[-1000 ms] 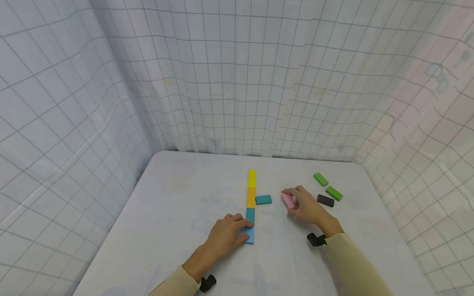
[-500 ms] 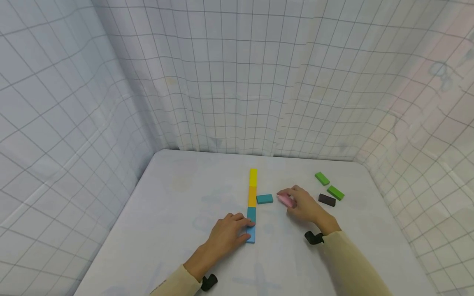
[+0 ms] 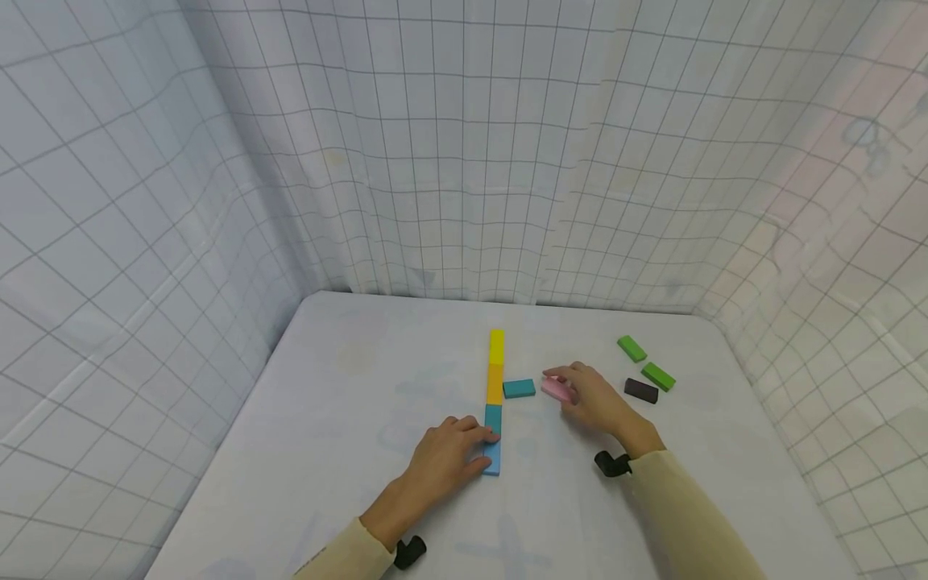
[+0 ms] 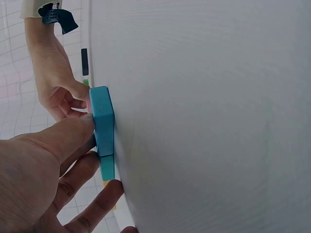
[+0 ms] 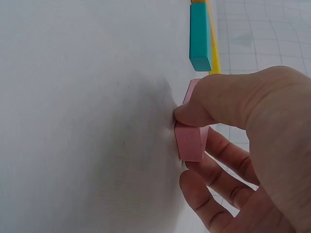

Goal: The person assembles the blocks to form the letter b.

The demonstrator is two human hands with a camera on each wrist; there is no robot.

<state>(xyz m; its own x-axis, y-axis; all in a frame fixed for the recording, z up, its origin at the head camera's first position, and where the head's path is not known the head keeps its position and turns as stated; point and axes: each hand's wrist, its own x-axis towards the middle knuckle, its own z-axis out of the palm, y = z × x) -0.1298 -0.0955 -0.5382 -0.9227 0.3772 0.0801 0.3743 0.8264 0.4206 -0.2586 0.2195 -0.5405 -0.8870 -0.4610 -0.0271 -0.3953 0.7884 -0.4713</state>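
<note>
Across the broad white cloth-covered table [image 3: 326, 419], one change is noted: by the right hand [image 3: 596, 404], the pink, matte, oblong block [image 3: 557, 390] has been turned and drawn leftward. Its end is now pointed nearly at the teal, matte, oblong block [image 3: 519, 388], and the two are judged closer to being in line, though a small gap and a slight skew are left. The pink block is pinched between thumb and fingers, low over the table. The left hand [image 3: 444, 459] is kept in place — fingers loosely bent, nothing clasped, tips rested on the blocks.

Behind, a thin white grid-printed curtain [image 3: 464, 161] is hung in soft folds. One straight line is formed by yellow [image 3: 496, 346], orange [image 3: 495, 384], deep-blue [image 3: 493, 417] and sky-blue [image 3: 493, 466] oblong blocks; the teal one is set crosswise beside the orange. At the right, two green oblong blocks [image 3: 658, 376] and a black oblong block [image 3: 641, 391] are scattered — all flat-faced and crisp-edged, their material not certain.
</note>
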